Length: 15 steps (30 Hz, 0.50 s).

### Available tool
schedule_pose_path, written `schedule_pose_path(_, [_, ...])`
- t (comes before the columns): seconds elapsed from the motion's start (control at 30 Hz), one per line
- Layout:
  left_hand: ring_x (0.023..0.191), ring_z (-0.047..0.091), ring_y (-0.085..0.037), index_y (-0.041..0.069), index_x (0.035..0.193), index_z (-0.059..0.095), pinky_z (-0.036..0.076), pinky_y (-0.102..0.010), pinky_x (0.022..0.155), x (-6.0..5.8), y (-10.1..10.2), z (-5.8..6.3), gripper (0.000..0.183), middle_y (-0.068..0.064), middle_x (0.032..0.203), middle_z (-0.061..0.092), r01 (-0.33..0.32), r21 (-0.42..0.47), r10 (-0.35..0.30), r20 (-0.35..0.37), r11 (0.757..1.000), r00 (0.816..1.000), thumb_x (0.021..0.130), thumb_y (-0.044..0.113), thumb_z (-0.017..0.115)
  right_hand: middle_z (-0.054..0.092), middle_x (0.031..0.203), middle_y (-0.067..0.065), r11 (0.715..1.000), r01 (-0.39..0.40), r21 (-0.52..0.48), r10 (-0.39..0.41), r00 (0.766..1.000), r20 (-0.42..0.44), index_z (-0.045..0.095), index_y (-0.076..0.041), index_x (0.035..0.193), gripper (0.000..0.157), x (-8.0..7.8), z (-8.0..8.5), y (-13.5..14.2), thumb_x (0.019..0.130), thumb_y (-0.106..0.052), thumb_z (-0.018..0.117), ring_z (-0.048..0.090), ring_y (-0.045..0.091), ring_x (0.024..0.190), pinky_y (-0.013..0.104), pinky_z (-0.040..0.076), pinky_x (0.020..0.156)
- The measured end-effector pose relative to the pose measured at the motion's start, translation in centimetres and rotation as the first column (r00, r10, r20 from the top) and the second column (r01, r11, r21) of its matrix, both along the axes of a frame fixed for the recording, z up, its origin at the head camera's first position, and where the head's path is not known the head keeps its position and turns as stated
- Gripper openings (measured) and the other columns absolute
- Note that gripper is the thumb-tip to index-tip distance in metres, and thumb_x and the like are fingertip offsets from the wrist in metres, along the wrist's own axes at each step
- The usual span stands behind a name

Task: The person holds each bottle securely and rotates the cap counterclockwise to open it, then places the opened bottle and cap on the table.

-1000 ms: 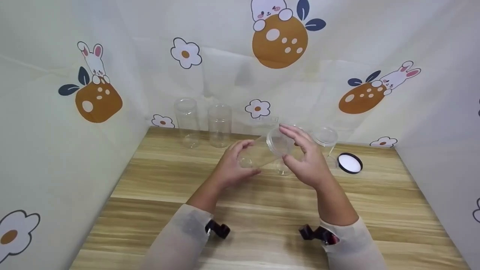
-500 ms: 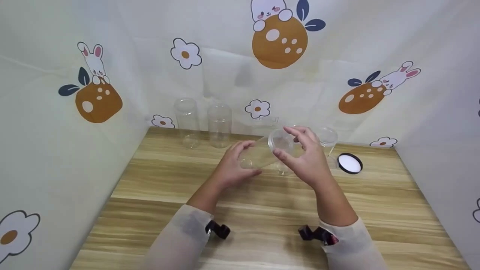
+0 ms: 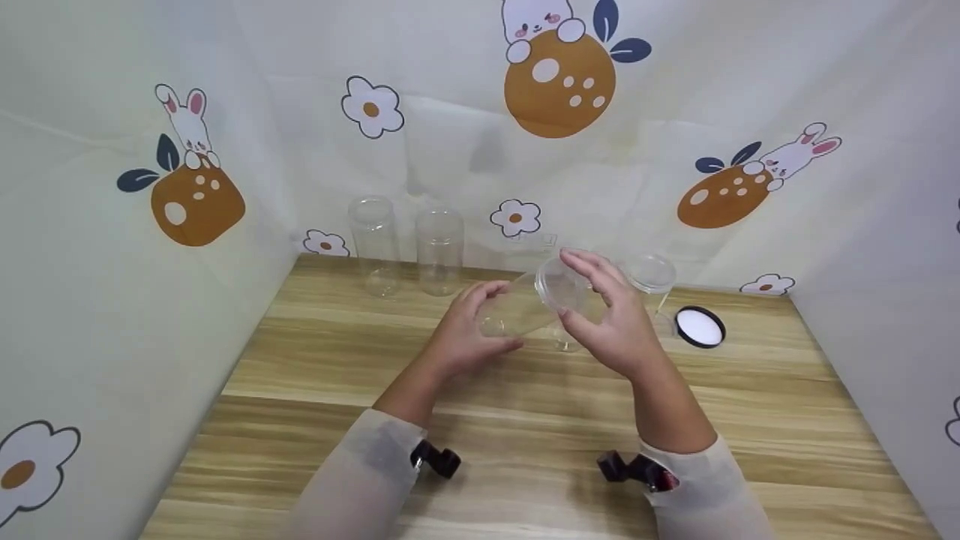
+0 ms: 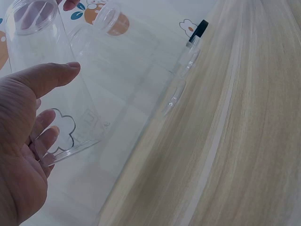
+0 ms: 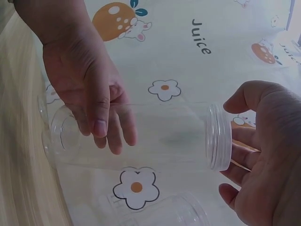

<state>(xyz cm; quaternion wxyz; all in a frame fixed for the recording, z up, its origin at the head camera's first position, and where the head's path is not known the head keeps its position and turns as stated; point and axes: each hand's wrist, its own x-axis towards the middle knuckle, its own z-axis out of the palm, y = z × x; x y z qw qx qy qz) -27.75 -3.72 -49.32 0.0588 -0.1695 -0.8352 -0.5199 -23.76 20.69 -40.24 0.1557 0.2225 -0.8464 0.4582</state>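
Note:
A clear cylindrical jar (image 3: 521,306) is held tilted above the table, its wide ringed mouth (image 5: 219,136) towards my right hand. My left hand (image 3: 466,331) grips the jar near its base, thumb on one side and fingers on the other. Around the mouth end my right hand (image 3: 616,326) curls its fingers and thumb, with the fingertips at the rim. Whether a clear lid sits on that mouth I cannot tell. A black lid (image 3: 700,327) with a white inside lies on the table to the right.
Two clear jars, one at far left (image 3: 373,244) and another beside it (image 3: 440,251), stand upright by the back wall. Another clear jar (image 3: 651,274) stands behind my right hand; one more jar base (image 3: 568,343) shows below the held jar. Patterned cloth (image 3: 450,165) encloses the wooden table (image 3: 517,450).
The fingers and thumb of my right hand have shifted about the jar's mouth, moving off the rim and back round it. My left hand has stayed nearly still on the jar.

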Motion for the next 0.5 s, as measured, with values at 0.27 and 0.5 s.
schedule_pose_path(0.27, [0.139,0.056,-0.023,0.015,0.15,0.058,0.044,-0.049,0.123,-0.07,-0.08,-0.02,0.09,-0.002,0.146,0.062,0.021,0.018,-0.021,-0.021,1.0,1.0,0.072,0.032,0.101,0.057,0.157,-0.006,0.999,-0.038,-0.024,0.037,0.999,-0.015,0.062,-0.025,0.151,0.069,-0.01,-0.02,0.01,0.086,-0.007,0.075,0.048,0.019,0.149,0.057,0.044,0.119])
schedule_pose_path(0.5, [0.141,0.055,-0.023,0.02,0.149,0.059,0.044,-0.049,0.123,0.08,-0.02,0.11,0.087,-0.001,0.147,0.062,0.02,-0.008,-0.02,-0.03,1.0,0.999,0.073,0.033,0.1,0.052,0.15,0.0,0.993,0.107,0.04,-0.11,0.99,0.087,0.058,-0.027,0.154,0.074,0.07,0.2,-0.16,0.088,-0.043,0.086,0.05,0.025,0.131,0.047,0.045,0.105])
